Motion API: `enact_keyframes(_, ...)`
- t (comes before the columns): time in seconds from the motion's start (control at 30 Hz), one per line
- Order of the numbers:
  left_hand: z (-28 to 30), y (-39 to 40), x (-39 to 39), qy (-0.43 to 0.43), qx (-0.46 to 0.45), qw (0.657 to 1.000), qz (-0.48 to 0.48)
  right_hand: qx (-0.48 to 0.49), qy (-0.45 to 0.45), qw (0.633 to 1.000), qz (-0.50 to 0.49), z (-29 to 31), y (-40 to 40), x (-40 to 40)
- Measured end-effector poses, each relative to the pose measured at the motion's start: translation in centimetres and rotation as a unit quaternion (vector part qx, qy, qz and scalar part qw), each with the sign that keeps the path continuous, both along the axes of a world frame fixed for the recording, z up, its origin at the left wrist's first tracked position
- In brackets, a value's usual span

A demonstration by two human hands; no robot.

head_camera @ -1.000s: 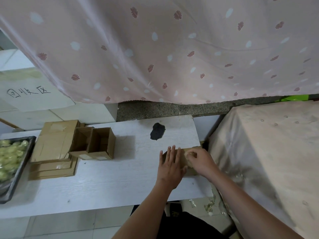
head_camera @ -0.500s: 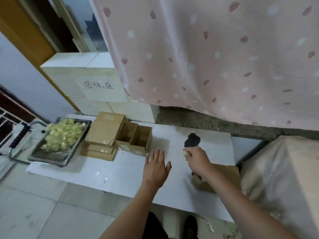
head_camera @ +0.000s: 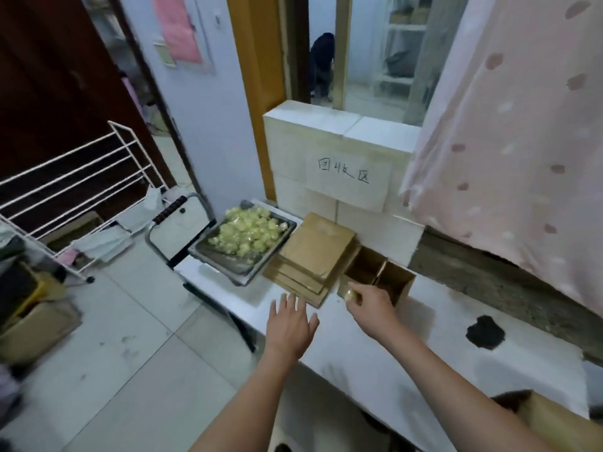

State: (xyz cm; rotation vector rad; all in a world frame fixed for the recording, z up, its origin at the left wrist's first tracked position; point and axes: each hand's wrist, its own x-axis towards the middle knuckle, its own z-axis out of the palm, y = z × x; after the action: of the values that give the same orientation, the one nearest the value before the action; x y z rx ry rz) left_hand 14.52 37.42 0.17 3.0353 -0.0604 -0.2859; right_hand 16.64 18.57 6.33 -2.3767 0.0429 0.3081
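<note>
a head-worn camera looks down on a pale tiled floor (head_camera: 130, 337) at the left and a pink curtain (head_camera: 509, 141) with darker leaf marks hanging at the right. a long white table (head_camera: 408, 353) runs from the middle of the view to the lower right, with a black patch (head_camera: 485, 332) on its top. a white wire rack (head_camera: 75, 177) stands on the floor at far left. behind the table is a low white tiled ledge (head_camera: 339, 125) with a paper sign (head_camera: 346, 172) bearing handwritten characters. on the far end of the table sits a metal tray (head_camera: 235, 272) heaped with yellow-green wrapped sweets (head_camera: 248, 231). just beside it, to the right, lies a stack of flat cardboard (head_camera: 315, 249). touching the right of that stack is a small open box (head_camera: 396, 282) with two compartments side by side. part of a brown carton (head_camera: 554, 419) shows at the lower right edge. two bare forearms reach in from below. the left hand (head_camera: 288, 324) is spread flat, fingers apart, palm down, near the front of the stack, holding nothing. the right hand (head_camera: 370, 306) pinches a small yellowish piece (head_camera: 350, 295) at its fingertips, just at the near left corner of the box; whether the piece touches the box cannot be told.
</note>
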Motion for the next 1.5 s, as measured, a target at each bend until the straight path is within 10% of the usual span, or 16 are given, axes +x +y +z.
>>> enact_keyframes(0.43, 1.8, 16.6, 3.3, -0.022, -0.035, 0.997, 0.065, -0.023, -0.008, 1.0, 0.013, 0.4, 17.2, 5.3)
enact_keyframes(1.5, -2.1, 31.8, 29.9, 0.049, 0.001, 0.999, -0.017, -0.031, -0.031, 0.995, -0.094, -9.1, 31.5, 31.3)
